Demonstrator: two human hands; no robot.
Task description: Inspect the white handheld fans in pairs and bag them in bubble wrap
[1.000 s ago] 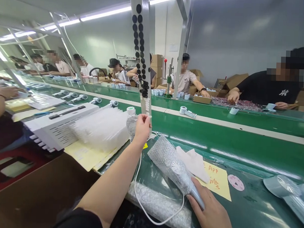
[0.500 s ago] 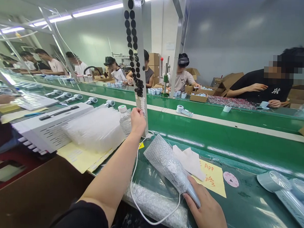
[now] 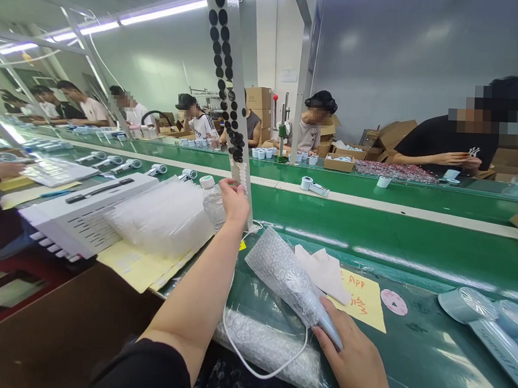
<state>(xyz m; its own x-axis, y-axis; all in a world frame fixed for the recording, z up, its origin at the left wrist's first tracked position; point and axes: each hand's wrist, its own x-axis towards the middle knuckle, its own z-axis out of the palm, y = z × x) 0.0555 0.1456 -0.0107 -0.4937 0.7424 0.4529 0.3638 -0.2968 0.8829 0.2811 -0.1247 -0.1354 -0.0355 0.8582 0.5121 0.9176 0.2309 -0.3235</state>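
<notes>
My left hand (image 3: 234,203) reaches forward to the metal post (image 3: 233,91), its fingers bent together beside the lowest white round stickers (image 3: 243,173). Whatever sits between those fingertips is too small to make out. Black round stickers run up the post above them. In my right hand (image 3: 353,347) is the handle of a light-blue handheld fan (image 3: 329,328), gripped with thumb and fingers. A bubble-wrap bag (image 3: 277,265) covers the fan's head and upper handle, and the wrapped end lies toward the post.
Left of the post stand a water bottle (image 3: 214,204), a pile of clear plastic bags (image 3: 165,213) and a white slotted box (image 3: 92,211). A white cable (image 3: 256,375) loops in front. More fans (image 3: 467,306) lie right. Co-workers sit beyond the green conveyor (image 3: 368,220).
My left hand has loosened a little at the post, its fingers spreading slightly toward the bottle. The right hand and wrapped fan stay put. Across the conveyor, a co-worker's hands have come together.
</notes>
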